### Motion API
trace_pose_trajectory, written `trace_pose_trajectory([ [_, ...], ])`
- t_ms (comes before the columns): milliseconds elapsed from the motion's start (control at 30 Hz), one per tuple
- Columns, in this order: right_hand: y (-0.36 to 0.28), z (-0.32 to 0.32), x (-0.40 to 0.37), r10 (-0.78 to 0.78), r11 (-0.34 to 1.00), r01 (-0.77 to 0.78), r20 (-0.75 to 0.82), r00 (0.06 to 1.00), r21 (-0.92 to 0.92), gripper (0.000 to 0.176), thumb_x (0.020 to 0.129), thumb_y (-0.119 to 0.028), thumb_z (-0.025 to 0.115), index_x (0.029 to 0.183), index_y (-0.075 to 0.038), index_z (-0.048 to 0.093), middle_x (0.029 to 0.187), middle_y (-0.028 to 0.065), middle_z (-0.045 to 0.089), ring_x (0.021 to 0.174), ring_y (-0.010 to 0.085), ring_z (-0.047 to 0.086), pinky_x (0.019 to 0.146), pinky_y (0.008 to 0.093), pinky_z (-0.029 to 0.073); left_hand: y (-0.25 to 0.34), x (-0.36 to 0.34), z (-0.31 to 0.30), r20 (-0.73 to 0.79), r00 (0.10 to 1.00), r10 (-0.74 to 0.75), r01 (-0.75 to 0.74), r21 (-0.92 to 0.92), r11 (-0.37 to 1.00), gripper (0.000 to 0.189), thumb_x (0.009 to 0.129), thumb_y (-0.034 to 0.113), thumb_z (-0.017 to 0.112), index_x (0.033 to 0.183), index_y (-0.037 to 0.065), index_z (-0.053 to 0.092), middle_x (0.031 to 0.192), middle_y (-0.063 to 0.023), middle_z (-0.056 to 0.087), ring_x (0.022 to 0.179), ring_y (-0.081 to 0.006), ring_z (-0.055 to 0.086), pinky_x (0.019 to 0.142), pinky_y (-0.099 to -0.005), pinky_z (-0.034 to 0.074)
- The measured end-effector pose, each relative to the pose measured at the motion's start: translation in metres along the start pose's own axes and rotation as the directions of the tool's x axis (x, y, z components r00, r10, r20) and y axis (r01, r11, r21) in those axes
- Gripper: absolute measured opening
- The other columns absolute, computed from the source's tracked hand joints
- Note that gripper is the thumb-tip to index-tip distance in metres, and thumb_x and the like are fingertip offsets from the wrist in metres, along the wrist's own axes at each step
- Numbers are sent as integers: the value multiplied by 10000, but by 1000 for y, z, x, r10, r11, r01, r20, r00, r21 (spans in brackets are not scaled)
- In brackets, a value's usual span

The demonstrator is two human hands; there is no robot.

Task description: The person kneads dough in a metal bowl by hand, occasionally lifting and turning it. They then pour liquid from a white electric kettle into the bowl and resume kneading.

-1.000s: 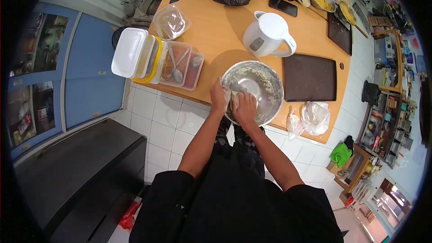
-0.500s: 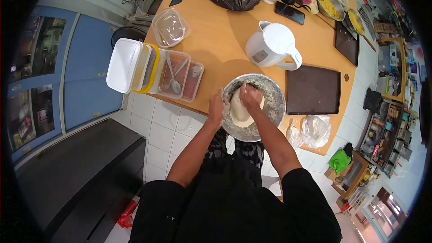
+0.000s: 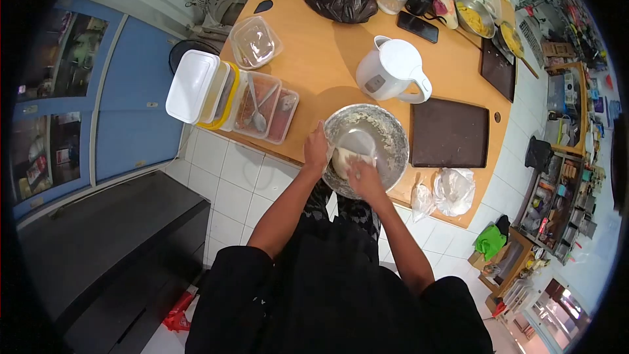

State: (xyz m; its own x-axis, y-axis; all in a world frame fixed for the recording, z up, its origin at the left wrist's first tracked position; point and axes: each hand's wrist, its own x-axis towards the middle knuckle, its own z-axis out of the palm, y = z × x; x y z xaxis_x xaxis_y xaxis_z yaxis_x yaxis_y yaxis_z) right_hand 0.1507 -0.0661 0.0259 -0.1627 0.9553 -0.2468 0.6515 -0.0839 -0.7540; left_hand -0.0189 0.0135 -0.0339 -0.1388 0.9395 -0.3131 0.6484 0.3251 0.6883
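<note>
A metal mixing bowl (image 3: 396, 169) stands at the table's front edge, its inner wall smeared with flour and bits of dough. My left hand (image 3: 316, 149) is closed on the bowl's left rim. Inside, a pale lump of dough (image 3: 341, 159) lies against the near left side, leaving the shiny bottom bare. The fingers of my right hand (image 3: 365, 178) are curled onto the dough's near right side and partly hide it.
Behind the bowl is a white electric kettle (image 3: 393, 69). A dark baking tray (image 3: 449, 132) lies to the right, with plastic bags (image 3: 455, 191) in front. Plastic containers (image 3: 265, 105) with spoons stand left. A phone (image 3: 417, 27) lies farther back.
My right hand has moved toward me from the bowl's middle, dragging the dough to the near left side. The bowl's bottom now shows. My left hand stays at the rim.
</note>
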Motion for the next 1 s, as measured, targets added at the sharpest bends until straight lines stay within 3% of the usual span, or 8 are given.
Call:
trace_pose_trajectory([
  [167,-42,-7,-56,-90,963,76,-44,995,-260,316,928,-225,530,1166,-52,646,1285,186,557,1243,337,485,1026,452,385,34,-13,-25,12,999,45,-46,136,990,266,936,85,469,1163,-31,542,882,-221,668,801,-347,670,694,-422,528],
  [367,-48,-23,-53,46,973,-53,-34,998,-224,274,931,-287,526,981,-55,663,904,173,655,877,381,619,892,482,419,33,-21,-31,-4,993,121,-120,37,992,265,926,69,476,1164,-28,539,877,-220,671,793,-347,668,705,-427,524],
  [467,-17,2,-34,57,955,-113,-202,978,-276,310,942,-322,507,892,-49,646,703,166,634,729,384,634,770,481,461,33,-20,-29,-27,982,188,-184,112,977,288,905,62,509,1181,-18,530,892,-226,671,818,-356,669,711,-438,522],
  [567,-16,-16,9,-174,876,74,-169,970,-477,374,943,-364,504,836,-33,641,656,199,625,672,404,626,663,514,473,22,-12,-21,-23,983,182,-176,167,970,304,899,73,527,1192,-9,523,916,-232,669,852,-367,666,712,-443,522],
  [700,2,1,55,73,960,-78,-28,997,-270,424,908,-410,559,792,-10,641,667,229,615,663,435,612,642,529,475,23,-10,-23,40,986,160,-165,224,961,330,906,76,518,1226,-6,512,952,-232,667,877,-369,664,717,-443,523],
  [800,5,10,52,157,979,-178,-189,969,-100,388,916,-379,548,822,-14,641,702,218,624,702,427,615,670,517,477,21,-8,-18,-9,984,177,-170,234,957,325,917,72,496,1232,-6,514,961,-226,668,865,-372,662,722,-439,523],
  [900,-11,17,37,-325,901,152,-403,856,-405,334,925,-330,523,866,-20,633,822,200,641,779,406,616,724,490,476,17,-8,-13,-28,983,181,-170,222,960,324,929,75,477,1241,1,518,959,-223,669,854,-375,661,726,-437,522],
  [1000,2,28,27,-107,986,93,-94,990,-140,278,921,-282,506,922,-35,634,918,175,623,820,382,601,759,473,465,20,-6,-16,20,991,132,-134,155,979,321,933,73,468,1237,-12,525,957,-229,666,848,-378,659,727,-432,523],
])
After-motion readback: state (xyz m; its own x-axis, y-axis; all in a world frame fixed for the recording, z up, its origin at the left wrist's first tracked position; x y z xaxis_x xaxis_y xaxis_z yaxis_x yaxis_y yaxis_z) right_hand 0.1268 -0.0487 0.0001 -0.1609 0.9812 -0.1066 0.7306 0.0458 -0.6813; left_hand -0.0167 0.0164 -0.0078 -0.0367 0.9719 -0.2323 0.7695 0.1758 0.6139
